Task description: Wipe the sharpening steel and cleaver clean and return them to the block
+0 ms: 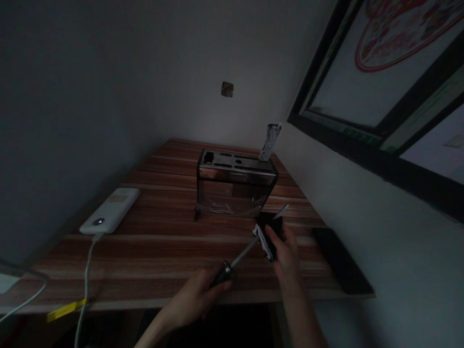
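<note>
Slim Rod Passes Into a Dark Piece Held at the Desk

At the far left, a pale cable [88, 275] hangs over the front edge of the striped wooden desk [159, 270], with a yellow tag [67, 310] beside it. The cable runs up to a white device [110, 210], which lies flat near the left wall and shows a small lit spot at its near end.

Right of that, the left hand [203, 292] comes in over the front edge, its fingers wrapped around the dark handle [222, 275] of a slim rod [245, 251]. The rod slants up and to the right.

Beyond the hands, near the middle of the desk, stands a slotted stand [237, 166] with a shiny top and a see-through front. Above it, a small square patch [227, 89] marks the back wall. A crumpled, wrapped strip [269, 142] sticks up, tilted, from the stand's right end.

In front of that end, the right hand [286, 247] pinches a black piece [268, 220] with a whitish edge between thumb and fingers. The rod enters it from the left, and its tip shows on the far side.

Farther right, a flat black slab [341, 261] lies along the desk's right edge, below a dark-framed window [362, 87] bearing a red-outlined picture.
</note>
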Available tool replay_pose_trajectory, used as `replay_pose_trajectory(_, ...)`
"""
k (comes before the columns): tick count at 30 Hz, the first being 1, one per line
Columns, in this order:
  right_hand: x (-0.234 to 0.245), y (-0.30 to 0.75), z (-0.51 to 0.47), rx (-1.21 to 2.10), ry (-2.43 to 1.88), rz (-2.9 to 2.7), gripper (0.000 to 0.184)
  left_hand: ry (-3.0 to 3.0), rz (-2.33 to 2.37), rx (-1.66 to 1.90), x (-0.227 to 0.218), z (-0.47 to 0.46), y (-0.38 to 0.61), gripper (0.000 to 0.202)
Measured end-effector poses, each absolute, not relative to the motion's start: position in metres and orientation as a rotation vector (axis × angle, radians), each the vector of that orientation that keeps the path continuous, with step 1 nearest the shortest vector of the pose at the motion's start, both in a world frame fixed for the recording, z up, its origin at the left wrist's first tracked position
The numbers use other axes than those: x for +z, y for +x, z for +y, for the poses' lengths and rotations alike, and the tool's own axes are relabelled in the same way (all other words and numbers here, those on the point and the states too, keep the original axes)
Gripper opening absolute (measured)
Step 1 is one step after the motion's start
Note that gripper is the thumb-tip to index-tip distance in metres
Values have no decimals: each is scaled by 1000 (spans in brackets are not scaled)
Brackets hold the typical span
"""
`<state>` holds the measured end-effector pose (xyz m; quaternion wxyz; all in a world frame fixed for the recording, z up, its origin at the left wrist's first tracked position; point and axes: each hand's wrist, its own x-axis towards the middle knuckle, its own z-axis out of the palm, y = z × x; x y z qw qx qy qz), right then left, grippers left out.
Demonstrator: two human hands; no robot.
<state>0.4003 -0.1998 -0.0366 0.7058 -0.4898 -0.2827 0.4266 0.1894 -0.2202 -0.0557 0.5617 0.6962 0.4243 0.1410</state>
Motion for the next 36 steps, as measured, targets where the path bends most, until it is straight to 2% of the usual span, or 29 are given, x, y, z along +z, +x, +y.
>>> replay_pose_trajectory(11,-21,439,-176,737,-1054,-511,35,1763,1017,330,-54,-220,187,33)
replay_pose_trajectory(24,-26,424,-175,692,-1027,-483,34,1730,1028,299,-57,-221,186,35)
replay_pose_trajectory(36,-51,366,-202,1006,-1122,-601,37,1571,1057,366,-59,-222,189,39)
